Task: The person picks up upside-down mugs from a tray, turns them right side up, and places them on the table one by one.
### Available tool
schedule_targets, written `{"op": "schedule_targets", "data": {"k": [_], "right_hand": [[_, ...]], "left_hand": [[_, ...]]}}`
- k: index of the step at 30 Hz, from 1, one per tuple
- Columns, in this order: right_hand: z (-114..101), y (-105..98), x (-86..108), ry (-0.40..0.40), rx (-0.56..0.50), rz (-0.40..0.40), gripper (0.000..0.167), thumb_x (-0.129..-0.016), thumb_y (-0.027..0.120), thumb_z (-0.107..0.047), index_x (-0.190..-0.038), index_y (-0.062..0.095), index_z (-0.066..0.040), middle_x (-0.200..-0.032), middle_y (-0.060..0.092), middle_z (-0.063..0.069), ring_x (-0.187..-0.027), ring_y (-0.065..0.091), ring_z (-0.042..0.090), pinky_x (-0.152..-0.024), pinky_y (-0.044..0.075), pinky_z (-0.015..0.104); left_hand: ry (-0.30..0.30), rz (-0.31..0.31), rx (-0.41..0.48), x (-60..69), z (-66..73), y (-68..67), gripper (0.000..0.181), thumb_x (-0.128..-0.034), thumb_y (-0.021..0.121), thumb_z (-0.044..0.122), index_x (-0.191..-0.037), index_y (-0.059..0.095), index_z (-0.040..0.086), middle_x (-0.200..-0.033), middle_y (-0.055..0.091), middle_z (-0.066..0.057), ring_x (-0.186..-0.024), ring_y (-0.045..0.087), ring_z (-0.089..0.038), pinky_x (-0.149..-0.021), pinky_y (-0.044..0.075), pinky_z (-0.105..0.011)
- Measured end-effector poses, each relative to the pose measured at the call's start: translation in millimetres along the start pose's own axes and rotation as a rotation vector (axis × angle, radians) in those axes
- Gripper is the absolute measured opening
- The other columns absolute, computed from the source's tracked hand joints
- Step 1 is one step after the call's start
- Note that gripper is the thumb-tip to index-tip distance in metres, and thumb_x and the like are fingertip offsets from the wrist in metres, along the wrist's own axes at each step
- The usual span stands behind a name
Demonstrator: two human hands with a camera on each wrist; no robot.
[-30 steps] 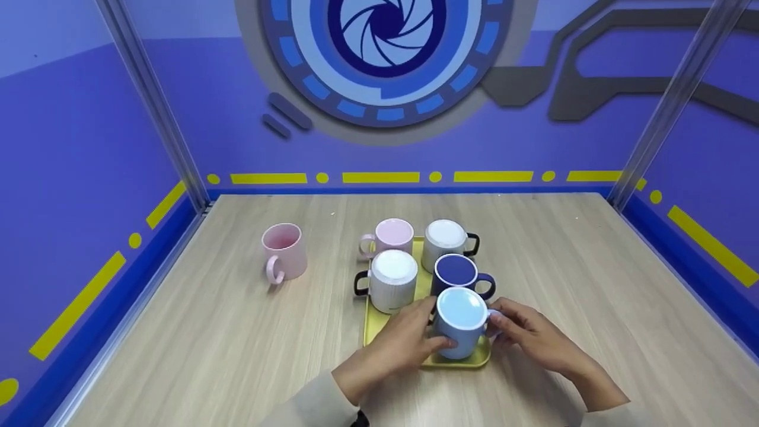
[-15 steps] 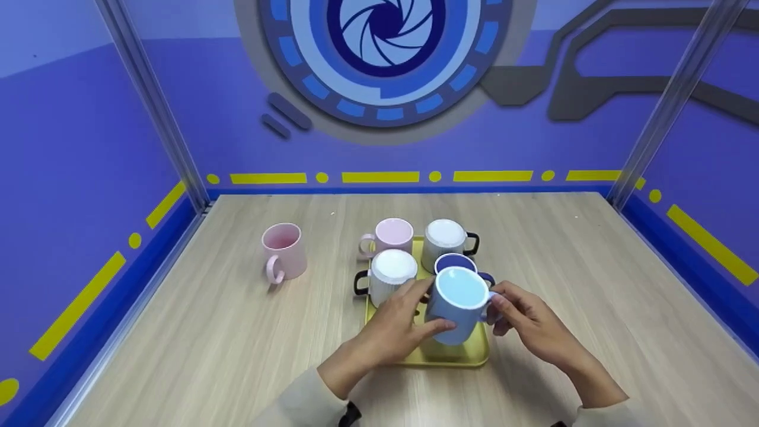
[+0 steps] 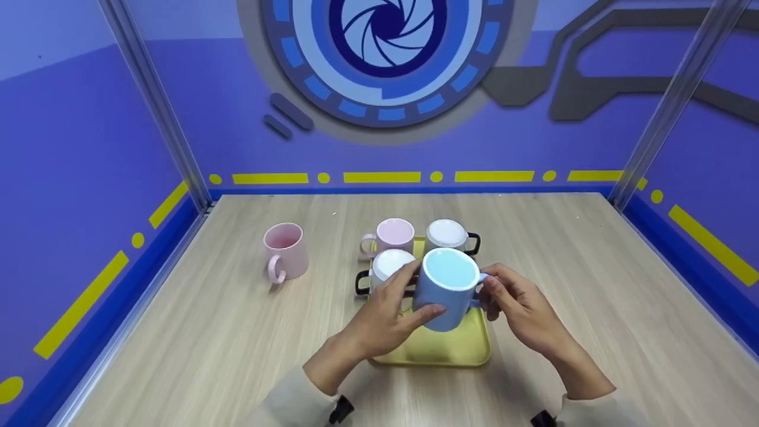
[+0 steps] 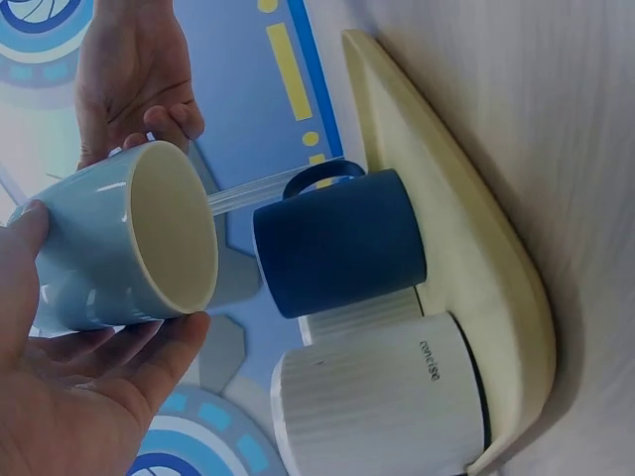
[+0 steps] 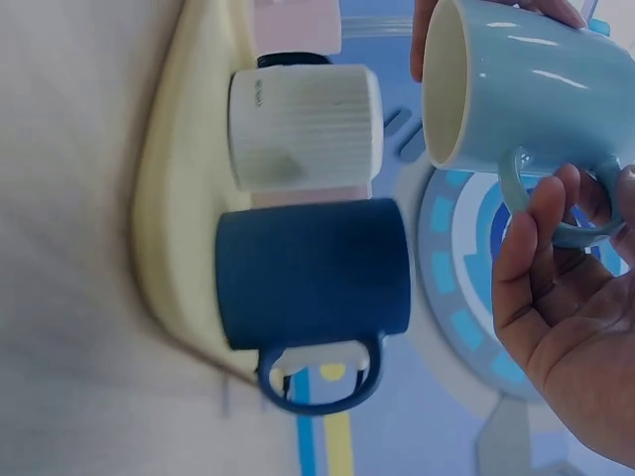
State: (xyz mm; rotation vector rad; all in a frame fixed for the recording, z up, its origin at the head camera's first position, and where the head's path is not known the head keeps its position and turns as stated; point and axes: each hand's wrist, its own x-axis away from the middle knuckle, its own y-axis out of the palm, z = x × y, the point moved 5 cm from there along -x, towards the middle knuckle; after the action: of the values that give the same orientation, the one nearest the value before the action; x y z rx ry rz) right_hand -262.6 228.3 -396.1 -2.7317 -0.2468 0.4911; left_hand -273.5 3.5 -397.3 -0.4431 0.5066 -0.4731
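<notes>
A light blue mug (image 3: 447, 302) is held upside down above the front of a yellow tray (image 3: 456, 351). My left hand (image 3: 376, 320) grips its body between thumb and fingers. On the other side, my right hand (image 3: 525, 311) pinches the handle, seen closely in the right wrist view. The mug's open mouth faces the tray in both wrist views. Below and behind it stands a dark blue mug (image 5: 313, 273) on the tray, hidden in the head view. Beside that is a ribbed white mug (image 4: 382, 402) with a black handle, partly covered by my left hand in the head view.
At the tray's back stand an inverted pink mug (image 3: 395, 232) and an inverted white mug (image 3: 446, 234) with a black handle. Another pink mug (image 3: 290, 255) stands upright on the wooden table (image 3: 207, 338) at left. Blue panels (image 3: 415, 157) enclose the table's back and sides.
Both hands have lifted the light blue mug off the tray's front right and brought it up and slightly left. The tray's front is now uncovered; the other mugs have stayed put.
</notes>
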Motion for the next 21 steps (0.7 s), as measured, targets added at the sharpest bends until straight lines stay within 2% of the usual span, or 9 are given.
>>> {"op": "schedule_targets", "data": {"k": [5,12,21], "right_hand": [[-9,7,-5.1,-0.047,0.003,-0.022,0.020,-0.111,0.046,-0.018,-0.110,0.064,-0.009,-0.084,0.060,0.009,-0.070,0.059,0.015,-0.061,0.055,0.029],[-10,19,-8.7,-0.069,0.004,-0.055,0.020,-0.111,0.047,-0.018,-0.110,0.063,-0.007,-0.081,0.059,0.009,-0.066,0.058,0.012,-0.059,0.054,0.027],[-13,22,-10.2,-0.091,0.036,-0.059,0.019,-0.111,0.047,-0.018,-0.108,0.063,-0.008,-0.078,0.059,0.009,-0.063,0.058,0.014,-0.057,0.054,0.028]], "left_hand": [[-0.017,0.014,0.000,5.2,-0.6,-8.4,0.076,-0.0992,0.067,0.046,-0.159,0.032,0.014,-0.151,0.052,-0.009,-0.136,0.057,-0.022,-0.110,0.051,-0.034],[0.022,0.038,0.033,13.4,-6.3,-14.7,0.073,-0.0990,0.068,0.043,-0.157,0.034,0.016,-0.149,0.053,-0.008,-0.134,0.059,-0.023,-0.108,0.053,-0.034],[-0.023,0.023,0.037,15.5,-12.6,-14.6,0.075,-0.0990,0.067,0.046,-0.159,0.032,0.017,-0.152,0.050,-0.008,-0.136,0.058,-0.024,-0.108,0.053,-0.037]]}}
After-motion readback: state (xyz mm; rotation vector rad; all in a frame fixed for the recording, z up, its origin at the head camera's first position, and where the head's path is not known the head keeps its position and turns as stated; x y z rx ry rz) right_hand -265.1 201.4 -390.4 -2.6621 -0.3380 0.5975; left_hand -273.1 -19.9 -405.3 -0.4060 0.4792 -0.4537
